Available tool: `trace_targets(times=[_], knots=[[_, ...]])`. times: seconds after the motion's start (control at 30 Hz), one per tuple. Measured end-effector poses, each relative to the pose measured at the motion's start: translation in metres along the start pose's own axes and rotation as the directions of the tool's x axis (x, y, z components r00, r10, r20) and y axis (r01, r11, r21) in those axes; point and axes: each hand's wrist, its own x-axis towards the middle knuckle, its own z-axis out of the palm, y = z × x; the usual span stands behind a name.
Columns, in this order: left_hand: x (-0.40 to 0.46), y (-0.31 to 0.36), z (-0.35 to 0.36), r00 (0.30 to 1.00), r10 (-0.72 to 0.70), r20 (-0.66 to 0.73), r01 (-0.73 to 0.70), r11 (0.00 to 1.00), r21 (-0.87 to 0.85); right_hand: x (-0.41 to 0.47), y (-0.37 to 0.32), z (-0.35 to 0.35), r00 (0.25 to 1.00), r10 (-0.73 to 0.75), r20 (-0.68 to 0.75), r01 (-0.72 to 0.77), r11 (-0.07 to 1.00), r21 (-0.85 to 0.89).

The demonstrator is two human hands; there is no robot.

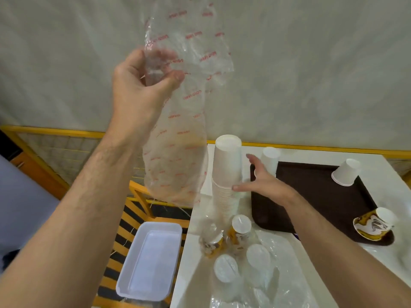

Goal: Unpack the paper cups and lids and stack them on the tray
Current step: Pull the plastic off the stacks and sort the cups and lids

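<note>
Head view: empty plastic sleeve [178, 121] held high, pinched in left hand [142, 85]. Tall stack of paper cups [226, 174] steadied on bench [200, 252] by spread right hand [260, 178], beside tray [315, 196]. Risk: stack toppled if support released.

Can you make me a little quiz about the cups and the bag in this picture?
1. True or false: the left hand grips the empty plastic sleeve up in the air.
2. What does the right hand touch? A) the tall stack of white cups B) the white bin C) the brown tray
3. Fill in: the tall stack stands on the white table to the ___ of the tray.

Key: 1 true; 2 A; 3 left
</note>
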Motion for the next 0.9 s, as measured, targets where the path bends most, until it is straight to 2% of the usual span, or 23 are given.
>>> trace_targets(times=[0.07, 0.1, 0.2, 0.3, 0.37, 0.57, 0.63, 0.73, 0.9], knots=[[-0.001, 0.024, 0.008, 0.999, 0.042, 0.015, -0.042, 0.998, -0.038, -0.027, -0.037, -0.018, 0.971, -0.158, -0.178, 0.179, 0.978, 0.104], [-0.002, 0.036, 0.013, 0.998, 0.058, 0.02, -0.057, 0.996, -0.064, -0.04, -0.054, -0.024, 0.946, -0.244, -0.214, 0.282, 0.944, 0.171], [-0.006, 0.067, 0.031, 0.996, 0.079, 0.041, -0.071, 0.984, -0.163, -0.07, -0.096, -0.033, 0.878, -0.46, -0.134, 0.478, 0.83, 0.287], [-0.013, 0.092, 0.055, 0.996, 0.058, 0.069, -0.035, 0.955, -0.295, -0.091, -0.118, -0.037, 0.849, -0.529, -0.017, 0.51, 0.81, 0.291], [-0.019, 0.103, 0.073, 0.997, 0.019, 0.069, 0.007, 0.933, -0.359, -0.105, -0.12, -0.045, 0.844, -0.536, -0.028, 0.521, 0.805, 0.284], [-0.04, 0.119, 0.122, 0.983, -0.127, 0.134, 0.177, 0.858, -0.483, -0.158, -0.09, -0.093, 0.848, -0.472, -0.242, 0.526, 0.807, 0.268], [-0.049, 0.121, 0.142, 0.976, -0.159, 0.149, 0.214, 0.835, -0.508, -0.178, -0.075, -0.11, 0.857, -0.469, -0.212, 0.514, 0.8, 0.309], [-0.065, 0.12, 0.174, 0.97, -0.217, 0.113, 0.243, 0.811, -0.532, -0.212, -0.056, -0.124, 0.888, -0.452, -0.088, 0.447, 0.801, 0.399], [-0.1, 0.106, 0.235, 0.948, -0.316, -0.029, 0.261, 0.827, -0.497, -0.258, -0.024, -0.133, 0.956, -0.274, -0.108, 0.294, 0.865, 0.406]])
